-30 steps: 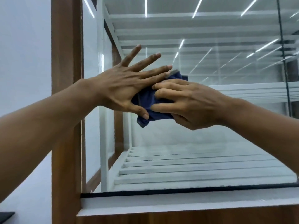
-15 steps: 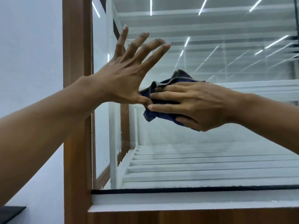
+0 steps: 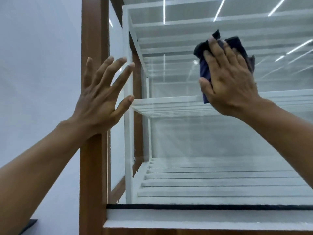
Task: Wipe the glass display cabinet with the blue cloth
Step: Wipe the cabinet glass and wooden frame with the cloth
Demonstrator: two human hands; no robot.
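Head view
Right hand (image 3: 230,78): fingers flat and spread, pressing the blue cloth (image 3: 205,70) to the pane (no pinch seen).
Cloth: bunched under the palm, showing past fingertips and thumb.
Glass display cabinet (image 3: 203,141): most of the pane lies below and left of the grip; the right hand is nearer.
Left hand (image 3: 100,99): spread open, holding nothing.
Change: the hands met at the cloth before; now they are well apart.
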